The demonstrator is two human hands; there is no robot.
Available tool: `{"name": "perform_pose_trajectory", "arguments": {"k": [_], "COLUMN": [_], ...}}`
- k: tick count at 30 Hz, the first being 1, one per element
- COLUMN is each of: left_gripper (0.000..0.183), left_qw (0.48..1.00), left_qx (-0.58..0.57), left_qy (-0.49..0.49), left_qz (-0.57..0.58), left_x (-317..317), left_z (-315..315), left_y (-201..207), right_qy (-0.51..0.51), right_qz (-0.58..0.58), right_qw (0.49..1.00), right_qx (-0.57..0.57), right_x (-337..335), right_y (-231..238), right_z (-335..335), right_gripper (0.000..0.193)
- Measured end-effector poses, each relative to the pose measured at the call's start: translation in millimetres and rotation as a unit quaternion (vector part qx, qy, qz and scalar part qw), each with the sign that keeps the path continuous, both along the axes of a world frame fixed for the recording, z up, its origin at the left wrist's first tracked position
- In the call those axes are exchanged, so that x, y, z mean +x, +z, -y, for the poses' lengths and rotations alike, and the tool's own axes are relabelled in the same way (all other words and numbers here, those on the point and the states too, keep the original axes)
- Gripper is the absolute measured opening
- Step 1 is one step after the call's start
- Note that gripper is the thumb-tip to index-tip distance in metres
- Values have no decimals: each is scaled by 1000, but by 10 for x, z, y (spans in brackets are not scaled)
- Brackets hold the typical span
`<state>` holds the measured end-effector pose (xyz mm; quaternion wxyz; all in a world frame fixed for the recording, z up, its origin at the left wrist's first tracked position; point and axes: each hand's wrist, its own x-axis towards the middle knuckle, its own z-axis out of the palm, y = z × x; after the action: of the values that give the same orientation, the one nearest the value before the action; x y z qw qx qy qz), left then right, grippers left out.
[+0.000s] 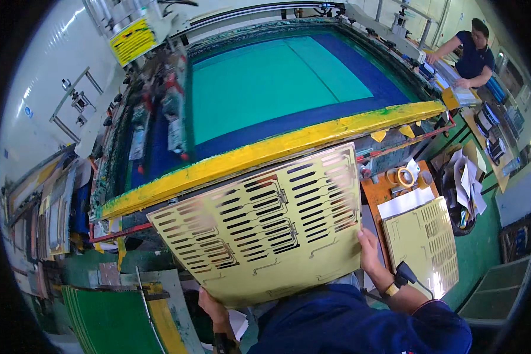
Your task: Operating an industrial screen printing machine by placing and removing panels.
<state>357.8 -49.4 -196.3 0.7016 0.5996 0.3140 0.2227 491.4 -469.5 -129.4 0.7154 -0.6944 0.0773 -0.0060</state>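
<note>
A large shiny yellow-gold circuit panel [265,236] with rows of dark slots and thin traces is held tilted in front of my body. My left hand [212,308] grips its lower left edge, and my right hand [371,255] pinches its right edge near the lower corner. Just beyond the panel runs the yellow front bar [271,154] of a screen-printing frame. Behind that bar lies the turquoise screen [271,82] with a dark blue border. At my right, a similar panel [422,242] rests on or against a small orange-brown stand.
Tape rolls [405,177] and white paper sit on the stand [386,192]. A bin with crumpled paper [467,183] is further right. Green boards [109,318] lie at the lower left. A co-worker [473,56] leans over a bench at the far right.
</note>
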Motion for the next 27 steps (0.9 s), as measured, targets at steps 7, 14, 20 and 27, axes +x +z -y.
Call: {"name": "perform_pose_trajectory", "arguments": {"k": [7,14,20,27], "left_gripper": [45,46,45,43], "left_qw": [995,1000,1000,999], "left_qx": [-85,-12,-30,-27], "left_qy": [20,-16,-3,6], "left_qz": [38,14,2,22], "left_x": [43,61,19,35], "left_z": [-63,25,-18,21], "left_y": [-136,62,8,-47], "right_qy": [5,11,14,9], "right_qz": [-22,-27,-50,-49], "right_qw": [1000,999,998,997], "right_qx": [15,24,31,54], "right_x": [42,84,108,130], "right_y": [-83,-147,-153,-154], "right_z": [-2,33,11,-11], "right_gripper": [26,28,27,27]}}
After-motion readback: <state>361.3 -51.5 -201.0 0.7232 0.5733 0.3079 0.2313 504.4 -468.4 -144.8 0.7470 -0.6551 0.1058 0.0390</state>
